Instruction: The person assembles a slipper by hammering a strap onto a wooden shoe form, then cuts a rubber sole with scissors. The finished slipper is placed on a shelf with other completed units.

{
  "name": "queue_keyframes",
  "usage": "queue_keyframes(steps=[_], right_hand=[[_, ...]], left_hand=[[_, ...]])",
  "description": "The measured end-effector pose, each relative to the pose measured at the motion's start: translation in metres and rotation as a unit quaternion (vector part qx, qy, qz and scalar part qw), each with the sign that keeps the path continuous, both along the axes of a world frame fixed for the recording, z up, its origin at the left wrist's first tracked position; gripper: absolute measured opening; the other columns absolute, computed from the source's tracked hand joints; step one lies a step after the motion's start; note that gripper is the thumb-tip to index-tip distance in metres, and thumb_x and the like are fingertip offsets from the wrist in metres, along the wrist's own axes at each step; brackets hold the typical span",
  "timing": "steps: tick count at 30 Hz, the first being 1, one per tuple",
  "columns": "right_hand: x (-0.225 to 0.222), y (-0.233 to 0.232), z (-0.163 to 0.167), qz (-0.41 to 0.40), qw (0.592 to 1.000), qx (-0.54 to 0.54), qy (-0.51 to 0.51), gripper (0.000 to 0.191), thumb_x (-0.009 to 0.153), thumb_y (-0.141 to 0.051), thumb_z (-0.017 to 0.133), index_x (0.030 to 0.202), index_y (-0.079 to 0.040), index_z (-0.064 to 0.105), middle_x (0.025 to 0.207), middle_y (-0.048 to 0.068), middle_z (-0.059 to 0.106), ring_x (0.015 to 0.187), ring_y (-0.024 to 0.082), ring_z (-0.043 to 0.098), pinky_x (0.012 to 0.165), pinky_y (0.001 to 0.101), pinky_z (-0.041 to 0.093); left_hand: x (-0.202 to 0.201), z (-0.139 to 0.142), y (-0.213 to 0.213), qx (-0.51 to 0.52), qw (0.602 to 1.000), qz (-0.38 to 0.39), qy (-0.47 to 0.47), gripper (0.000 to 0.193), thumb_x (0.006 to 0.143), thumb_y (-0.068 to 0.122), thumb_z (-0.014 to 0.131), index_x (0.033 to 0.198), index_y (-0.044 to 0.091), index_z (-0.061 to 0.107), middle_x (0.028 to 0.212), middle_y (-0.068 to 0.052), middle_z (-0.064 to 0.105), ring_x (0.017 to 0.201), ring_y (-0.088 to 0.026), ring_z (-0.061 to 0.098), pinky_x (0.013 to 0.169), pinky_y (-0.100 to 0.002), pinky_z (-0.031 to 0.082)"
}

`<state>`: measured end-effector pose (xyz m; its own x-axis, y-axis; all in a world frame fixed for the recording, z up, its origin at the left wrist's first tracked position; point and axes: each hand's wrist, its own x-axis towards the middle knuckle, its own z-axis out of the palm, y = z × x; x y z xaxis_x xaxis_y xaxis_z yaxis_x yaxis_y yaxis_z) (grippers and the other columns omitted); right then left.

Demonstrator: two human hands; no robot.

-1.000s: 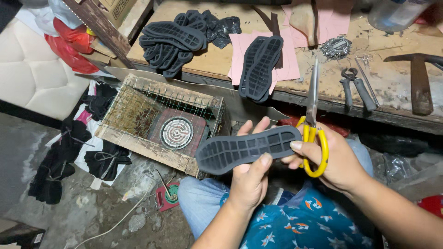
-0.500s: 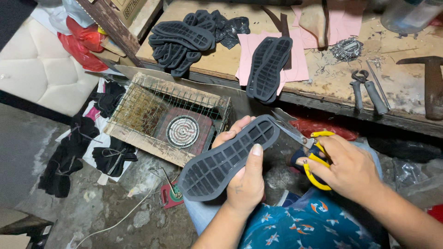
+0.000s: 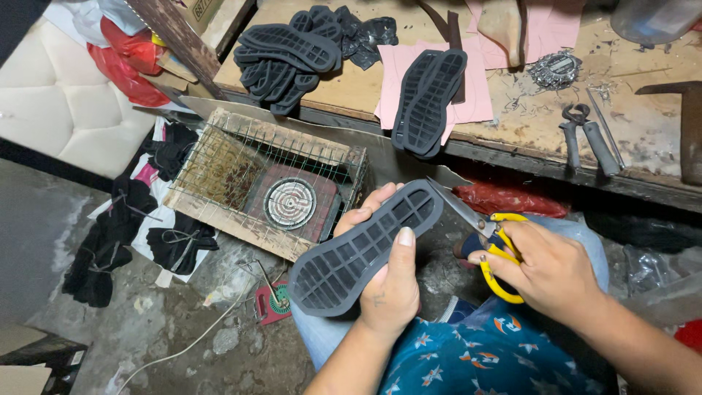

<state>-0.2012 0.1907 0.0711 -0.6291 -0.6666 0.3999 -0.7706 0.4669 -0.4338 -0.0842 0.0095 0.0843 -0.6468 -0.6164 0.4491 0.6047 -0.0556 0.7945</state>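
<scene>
The left hand point(image 3: 391, 292) grips a dark rubber sole point(image 3: 365, 249) above the lap, tilted as half a second ago. The right hand point(image 3: 545, 271), fingers through yellow-handled scissors point(image 3: 486, 234), has brought the blades against the sole's upper end.

— What sort of place is this?
— A cramped shoemaking workshop: a scuffed wooden workbench point(image 3: 512, 124) with stacked black rubber soles point(image 3: 281, 55), pink paper patterns point(image 3: 468, 80), pincers point(image 3: 585, 139), and a caged electric hotplate point(image 3: 290, 203) on the dusty concrete floor point(image 3: 168, 329).
</scene>
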Motion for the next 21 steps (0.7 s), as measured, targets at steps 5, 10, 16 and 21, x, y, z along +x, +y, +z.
queue_keyframes(steps=[5, 10, 16, 21], right_hand=[[0.000, 0.005, -0.011, -0.010, 0.999, 0.017, -0.044, 0.039, 0.076, -0.029, 0.081, 0.105, -0.006, 0.068, 0.084, 0.012, 0.070, 0.072, 0.031, 0.069, 0.065, 0.0394, 0.055], [-0.002, 0.005, -0.005, -0.022, 0.999, -0.001, -0.046, 0.042, 0.075, -0.030, 0.081, 0.108, -0.006, 0.068, 0.087, 0.012, 0.069, 0.073, 0.031, 0.069, 0.066, 0.0390, 0.054], [0.004, -0.001, 0.006, -0.019, 1.000, 0.007, -0.011, 0.055, 0.067, -0.038, 0.085, 0.107, -0.003, 0.068, 0.082, 0.011, 0.066, 0.066, 0.030, 0.065, 0.060, 0.0392, 0.052], [0.005, -0.001, 0.007, -0.011, 0.999, 0.002, 0.045, 0.054, 0.069, -0.042, 0.085, 0.103, -0.002, 0.068, 0.081, 0.011, 0.067, 0.065, 0.030, 0.066, 0.058, 0.0383, 0.052]], left_hand=[[-0.001, -0.001, -0.001, 0.008, 1.000, -0.012, 0.016, 0.046, 0.105, -0.005, 0.049, 0.143, 0.009, 0.026, 0.155, -0.026, 0.041, 0.145, -0.035, 0.048, 0.128, -0.052, 0.037], [0.003, -0.002, -0.002, -0.010, 1.000, -0.002, 0.008, 0.046, 0.106, -0.006, 0.048, 0.143, 0.009, 0.025, 0.155, -0.027, 0.041, 0.144, -0.035, 0.049, 0.128, -0.051, 0.038], [0.004, -0.003, 0.001, -0.054, 0.998, 0.039, -0.013, 0.050, 0.103, -0.008, 0.049, 0.144, 0.006, 0.024, 0.154, -0.026, 0.041, 0.146, -0.034, 0.047, 0.130, -0.050, 0.035], [0.005, -0.003, 0.002, -0.048, 0.999, 0.012, -0.005, 0.051, 0.104, -0.009, 0.049, 0.145, 0.008, 0.023, 0.155, -0.025, 0.041, 0.147, -0.033, 0.048, 0.130, -0.050, 0.037]])
